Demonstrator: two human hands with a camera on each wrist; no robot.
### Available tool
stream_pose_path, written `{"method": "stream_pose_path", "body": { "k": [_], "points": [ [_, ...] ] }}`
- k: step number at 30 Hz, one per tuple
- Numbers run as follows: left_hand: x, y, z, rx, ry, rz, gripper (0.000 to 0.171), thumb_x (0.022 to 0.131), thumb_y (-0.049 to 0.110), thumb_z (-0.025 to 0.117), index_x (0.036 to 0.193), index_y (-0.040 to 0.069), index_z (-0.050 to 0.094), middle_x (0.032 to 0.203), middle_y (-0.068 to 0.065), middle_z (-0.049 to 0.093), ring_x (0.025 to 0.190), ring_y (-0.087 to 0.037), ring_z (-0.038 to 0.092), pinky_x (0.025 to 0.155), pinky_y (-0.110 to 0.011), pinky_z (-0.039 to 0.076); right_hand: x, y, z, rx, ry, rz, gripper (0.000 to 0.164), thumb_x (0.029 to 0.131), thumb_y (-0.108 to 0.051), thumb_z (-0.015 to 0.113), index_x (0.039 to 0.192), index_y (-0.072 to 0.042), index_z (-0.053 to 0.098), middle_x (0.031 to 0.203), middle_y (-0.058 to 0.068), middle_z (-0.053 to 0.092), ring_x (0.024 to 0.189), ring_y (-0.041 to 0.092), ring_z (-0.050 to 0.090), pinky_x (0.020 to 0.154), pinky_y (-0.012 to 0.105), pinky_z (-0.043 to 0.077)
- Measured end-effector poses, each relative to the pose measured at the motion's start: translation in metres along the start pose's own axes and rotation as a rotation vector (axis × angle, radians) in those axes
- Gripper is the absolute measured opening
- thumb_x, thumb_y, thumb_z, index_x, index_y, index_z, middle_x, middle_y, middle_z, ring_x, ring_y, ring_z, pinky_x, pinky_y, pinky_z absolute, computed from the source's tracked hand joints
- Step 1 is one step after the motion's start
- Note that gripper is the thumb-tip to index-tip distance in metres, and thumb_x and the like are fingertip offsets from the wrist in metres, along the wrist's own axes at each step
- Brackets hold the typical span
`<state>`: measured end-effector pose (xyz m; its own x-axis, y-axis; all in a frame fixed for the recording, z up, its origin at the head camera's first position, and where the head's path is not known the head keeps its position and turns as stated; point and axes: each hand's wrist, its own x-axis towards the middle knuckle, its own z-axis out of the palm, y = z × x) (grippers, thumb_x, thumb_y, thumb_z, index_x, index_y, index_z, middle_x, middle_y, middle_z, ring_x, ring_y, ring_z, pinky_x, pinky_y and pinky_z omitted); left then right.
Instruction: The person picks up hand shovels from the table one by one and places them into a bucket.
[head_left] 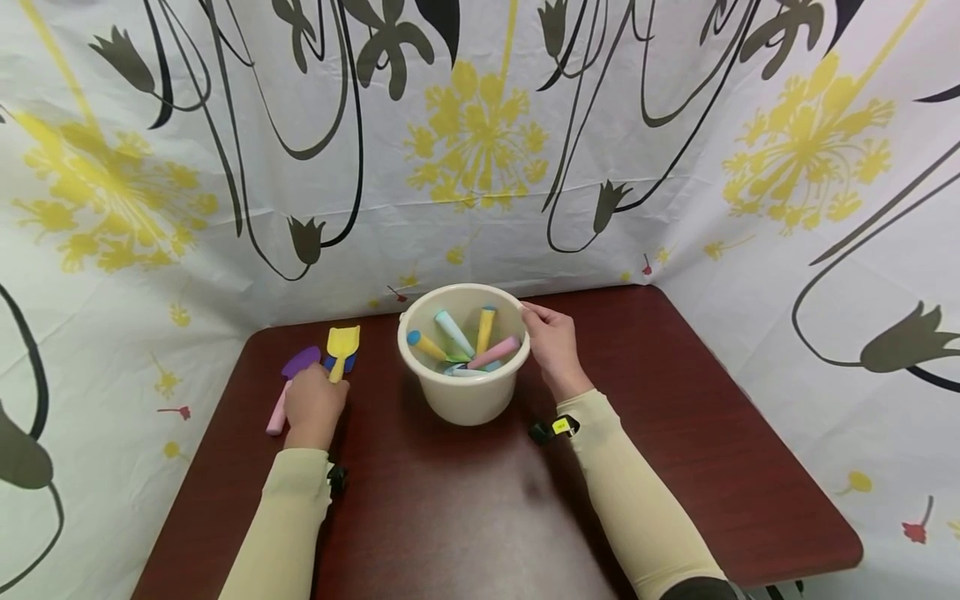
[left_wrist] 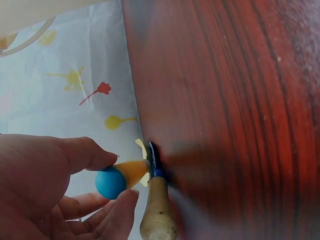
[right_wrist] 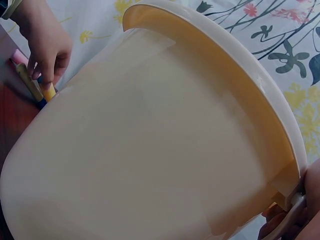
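My left hand (head_left: pixel 313 407) pinches the handle of a yellow toy shovel (head_left: pixel 343 342) between thumb and fingers. The handle's round blue end (left_wrist: pixel 111 182) faces the left wrist camera. Close beside it lies a blue toy shovel (head_left: pixel 350 364), mostly covered in the head view; its wooden handle (left_wrist: pixel 157 212) shows in the left wrist view. A purple toy shovel (head_left: pixel 302 361) with a pink handle lies left of that hand. With my right hand (head_left: pixel 555 348) I grip the rim of a cream bucket (head_left: pixel 467 403), which stands upright and contains several toy tools with coloured handles (head_left: pixel 453 331).
The dark red wooden table (head_left: pixel 450 517) meets a white patterned cloth (head_left: pixel 480 242) at its back edge, and the cloth also hangs along both sides. The bucket is near the table's back edge, between my hands.
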<state>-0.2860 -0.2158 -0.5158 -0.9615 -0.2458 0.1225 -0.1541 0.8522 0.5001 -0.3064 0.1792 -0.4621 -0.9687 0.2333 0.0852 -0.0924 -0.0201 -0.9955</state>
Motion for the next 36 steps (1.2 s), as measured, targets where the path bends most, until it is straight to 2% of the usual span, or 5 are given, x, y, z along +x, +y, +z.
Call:
{"method": "stream_pose_path", "body": {
  "k": [6, 11, 17, 28, 36],
  "points": [
    [0.002, -0.001, 0.000, -0.027, 0.071, 0.019, 0.027, 0.099, 0.015, 0.072, 0.104, -0.012, 0.071, 0.100, -0.033, 0.066, 0.091, -0.048, 0.067, 0.080, -0.062, 0.054, 0.000, 0.000, 0.000, 0.000, 0.006, -0.006, 0.035, 0.111, -0.022, 0.067, 0.138, -0.002, 0.076, 0.138, 0.017, 0.074, 0.124, 0.028, 0.073, 0.096, 0.034, 0.063],
    [0.002, -0.001, -0.002, -0.069, 0.136, 0.034, 0.025, 0.099, 0.011, 0.072, 0.109, -0.013, 0.073, 0.102, -0.035, 0.069, 0.094, -0.054, 0.069, 0.082, -0.067, 0.054, 0.000, 0.000, 0.000, 0.011, 0.007, -0.014, 0.034, 0.111, -0.021, 0.067, 0.137, -0.001, 0.077, 0.137, 0.018, 0.074, 0.123, 0.029, 0.073, 0.094, 0.034, 0.063],
    [0.001, -0.002, -0.003, -0.104, 0.168, 0.016, 0.028, 0.102, 0.012, 0.071, 0.117, -0.012, 0.072, 0.109, -0.036, 0.073, 0.098, -0.056, 0.071, 0.085, -0.068, 0.055, 0.000, 0.000, 0.000, -0.003, 0.008, -0.013, 0.034, 0.111, -0.022, 0.066, 0.137, -0.002, 0.077, 0.137, 0.017, 0.075, 0.123, 0.028, 0.073, 0.095, 0.034, 0.063],
    [0.008, -0.004, -0.007, -0.179, 0.240, 0.010, 0.036, 0.106, 0.014, 0.070, 0.132, -0.010, 0.071, 0.123, -0.034, 0.072, 0.112, -0.055, 0.068, 0.110, -0.073, 0.045, 0.000, 0.000, 0.001, -0.010, 0.001, -0.001, 0.035, 0.111, -0.024, 0.066, 0.139, -0.004, 0.076, 0.139, 0.016, 0.074, 0.125, 0.029, 0.073, 0.097, 0.037, 0.063],
    [0.010, -0.004, -0.008, -0.199, 0.260, 0.024, 0.035, 0.108, 0.015, 0.069, 0.136, -0.006, 0.072, 0.126, -0.032, 0.074, 0.114, -0.055, 0.068, 0.112, -0.074, 0.042, 0.001, 0.001, -0.001, -0.015, -0.001, 0.001, 0.035, 0.111, -0.024, 0.066, 0.139, -0.004, 0.077, 0.139, 0.015, 0.074, 0.125, 0.027, 0.073, 0.097, 0.037, 0.063]
  ]
}}
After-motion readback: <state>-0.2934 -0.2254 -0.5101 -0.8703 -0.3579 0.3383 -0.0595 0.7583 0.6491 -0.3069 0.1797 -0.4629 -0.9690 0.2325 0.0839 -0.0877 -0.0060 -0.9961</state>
